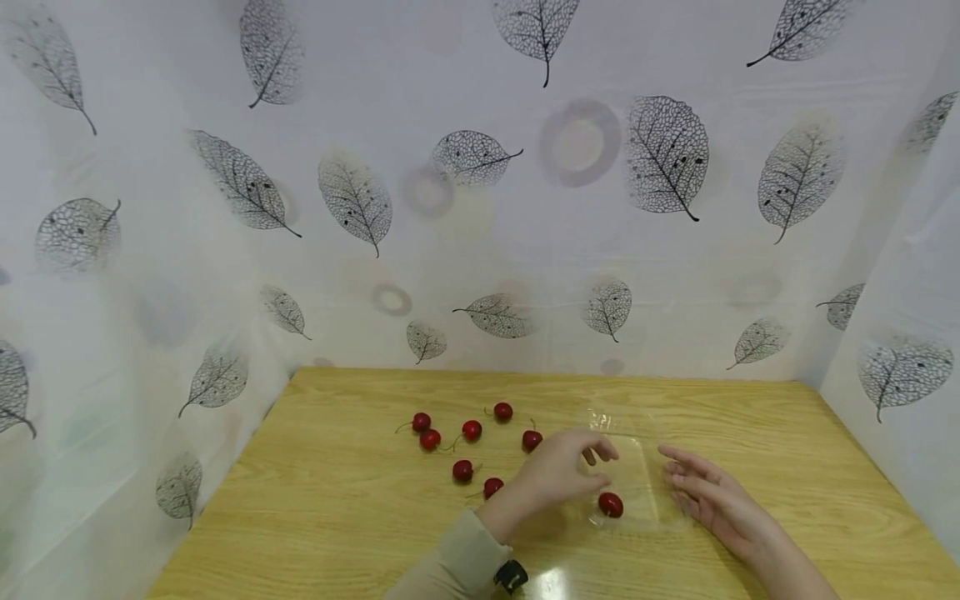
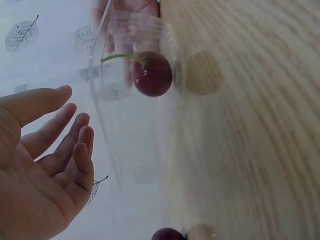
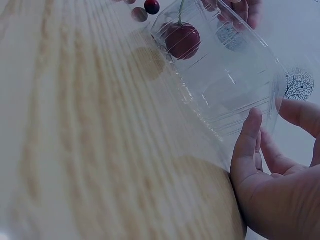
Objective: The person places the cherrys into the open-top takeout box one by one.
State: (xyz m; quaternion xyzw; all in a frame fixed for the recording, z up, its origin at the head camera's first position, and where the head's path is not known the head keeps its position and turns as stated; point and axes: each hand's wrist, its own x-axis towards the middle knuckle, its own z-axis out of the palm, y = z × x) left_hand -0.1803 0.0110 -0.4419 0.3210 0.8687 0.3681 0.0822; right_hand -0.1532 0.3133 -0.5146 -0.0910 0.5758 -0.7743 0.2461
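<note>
A clear plastic box (image 1: pixel 643 487) stands on the table with one dark red cherry (image 1: pixel 611 504) in its near left corner. The cherry's green stem shows in the left wrist view, seen through the box wall. My left hand (image 1: pixel 562 468) hovers at the box's left side, its fingers loosely bent and its thumb apart, with nothing between them. At the opposite side, my right hand (image 1: pixel 716 504) has its fingers spread beside the box. In the right wrist view the thumb (image 3: pixel 247 142) overlaps a box corner.
Several loose cherries with stems lie left of the box, among them one cherry (image 1: pixel 462 471) near the left forearm and one (image 1: pixel 503 411) farther back. The wood-grain table (image 1: pixel 337 500) meets a leaf-printed curtain (image 1: pixel 480 250) at the back and sides.
</note>
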